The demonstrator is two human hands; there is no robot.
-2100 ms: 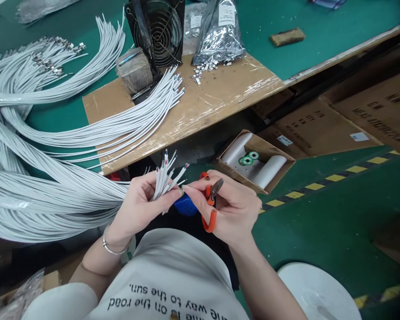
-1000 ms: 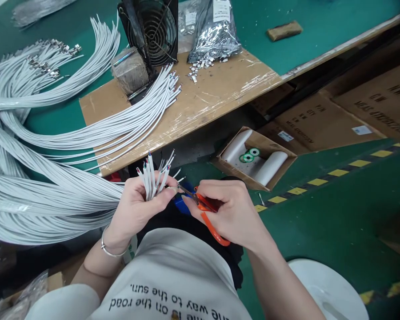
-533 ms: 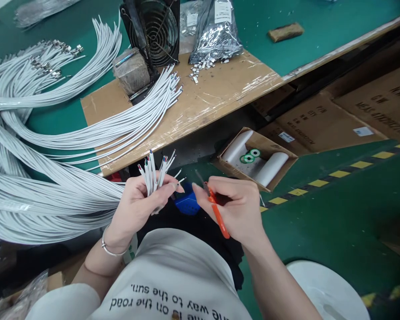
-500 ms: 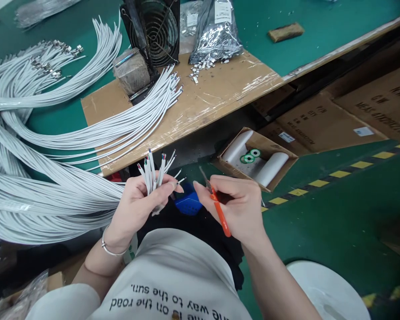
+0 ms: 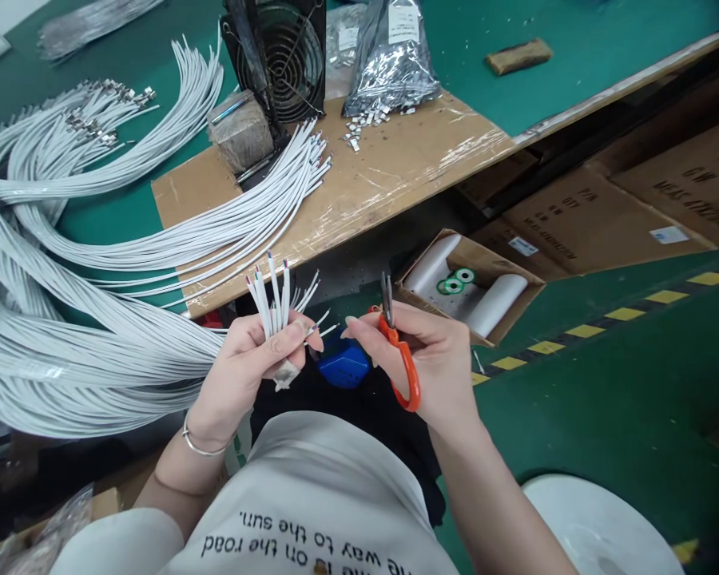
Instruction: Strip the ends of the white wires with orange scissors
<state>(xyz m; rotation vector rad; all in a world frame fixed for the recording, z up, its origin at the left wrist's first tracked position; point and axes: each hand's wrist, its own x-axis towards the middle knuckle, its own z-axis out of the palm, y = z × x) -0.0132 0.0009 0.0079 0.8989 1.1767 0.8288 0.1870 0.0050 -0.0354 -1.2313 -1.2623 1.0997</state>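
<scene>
My left hand (image 5: 255, 359) is closed around a bunch of white cables (image 5: 276, 299), whose cut ends stick up and show small coloured wire tips. A few thinner ends fan out to the right, past my thumb. Orange-handled scissors (image 5: 406, 363) sit in my right hand (image 5: 440, 359), blades pointing up and slightly parted. The blades are apart from the cables. My right thumb and index finger reach toward the cable ends without touching them. Long lengths of white cable (image 5: 84, 359) run from my left hand back to the left over the table edge.
More cable bundles (image 5: 216, 231) lie on the cardboard sheet (image 5: 395, 172) and green table (image 5: 467, 40). A fan (image 5: 281, 64), a taped block (image 5: 240, 132) and a bag of small metal parts (image 5: 389, 64) stand at the back. Below right are an open carton (image 5: 503, 271) and a white round stool (image 5: 593, 527).
The scissors have turned more upright in my right hand, and their blades and handle loop show more. My left hand keeps its hold on the cables, with slight shifts of the ends.
</scene>
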